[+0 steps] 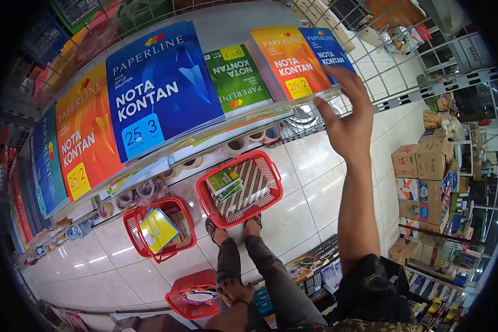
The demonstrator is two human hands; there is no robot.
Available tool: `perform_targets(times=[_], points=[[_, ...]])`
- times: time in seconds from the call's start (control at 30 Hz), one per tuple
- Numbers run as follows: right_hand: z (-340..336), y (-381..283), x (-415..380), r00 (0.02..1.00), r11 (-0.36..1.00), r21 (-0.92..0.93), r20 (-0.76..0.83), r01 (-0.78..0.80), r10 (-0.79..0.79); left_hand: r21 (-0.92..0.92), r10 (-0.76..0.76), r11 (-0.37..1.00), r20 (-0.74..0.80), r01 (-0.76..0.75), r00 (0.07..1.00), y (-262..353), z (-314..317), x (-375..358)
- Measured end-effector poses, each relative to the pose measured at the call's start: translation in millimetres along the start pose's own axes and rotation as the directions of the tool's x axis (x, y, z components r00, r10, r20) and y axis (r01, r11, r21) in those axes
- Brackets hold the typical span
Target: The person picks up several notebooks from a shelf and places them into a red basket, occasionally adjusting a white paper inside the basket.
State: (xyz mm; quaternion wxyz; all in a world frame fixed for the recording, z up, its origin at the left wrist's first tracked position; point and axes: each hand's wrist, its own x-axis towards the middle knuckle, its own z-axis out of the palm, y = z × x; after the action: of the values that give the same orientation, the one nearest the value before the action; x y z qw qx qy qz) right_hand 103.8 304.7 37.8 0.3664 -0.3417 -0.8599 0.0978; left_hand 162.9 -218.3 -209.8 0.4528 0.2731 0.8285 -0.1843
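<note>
Glossy rectangular orange pads (285, 55) beside blue pads (322, 44)
Right hand (348, 124), fingers curved and spread, just by both stacks; left hand (235, 291), fingers unclear.

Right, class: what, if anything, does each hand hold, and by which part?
Apparently nothing. The right hand is open by the small, rectangular blue paper notepad; the left hand seems empty.

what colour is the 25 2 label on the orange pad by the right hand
Yellow; the label on that orange pad shows best in the head view.
</note>
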Motion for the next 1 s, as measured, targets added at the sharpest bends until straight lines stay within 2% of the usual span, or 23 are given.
perform_targets(times=[0.03,0.1,0.13,0.43,0.67,0.77,0.83,0.87,0.9,0.93,0.97,1.0], points=[[0,0,3,1.000,1.000,0.002,0.006,-0.004,0.003,-0.015,0.001,1.000,0.000,-0.001,1.000,-1,-1,-2],[3,1,14,0.939,0.981,-0.026,0.296,0.190,-0.174,-0.005,-0.010,1.000,-0.011,0.009,1.000,-1,2,-3],[6,6,17,0.925,0.978,-0.024,0.330,0.208,-0.189,0.005,-0.016,1.000,-0.027,0.016,1.000,1,3,-3],[12,8,27,0.932,0.980,-0.062,0.326,0.188,-0.158,-0.063,-0.024,0.998,-0.011,0.023,1.000,4,-6,-3],[12,10,25,0.932,0.981,-0.064,0.328,0.184,-0.154,-0.018,-0.008,1.000,-0.039,0.008,0.999,5,-8,-2],[11,12,25,0.928,0.980,-0.068,0.338,0.188,-0.154,-0.023,-0.026,0.999,0.042,0.027,0.999,6,-18,-3],[12,14,25,0.925,0.981,-0.047,0.342,0.190,-0.163,-0.028,-0.012,1.000,0.022,0.013,1.000,5,-17,-4],[12,18,25,0.915,0.968,-0.067,0.348,0.241,-0.204,-0.026,-0.015,1.000,0.031,0.016,0.999,5,-11,0],[12,18,25,0.911,0.970,-0.059,0.361,0.235,-0.198,-0.032,0.011,0.999,-0.079,-0.014,0.997,3,2,5],[11,14,22,0.935,0.969,-0.089,0.296,0.230,-0.194,-0.032,0.029,0.999,-0.176,-0.035,0.984,0,6,-1],[13,9,16,0.954,0.971,-0.111,0.237,0.213,-0.182,-0.051,0.023,0.998,-0.153,-0.031,0.988,-1,11,-1],[14,3,10,0.961,0.961,-0.109,0.147,0.253,-0.236,-0.086,0.014,0.996,-0.071,-0.020,0.997,0,-1,0]])
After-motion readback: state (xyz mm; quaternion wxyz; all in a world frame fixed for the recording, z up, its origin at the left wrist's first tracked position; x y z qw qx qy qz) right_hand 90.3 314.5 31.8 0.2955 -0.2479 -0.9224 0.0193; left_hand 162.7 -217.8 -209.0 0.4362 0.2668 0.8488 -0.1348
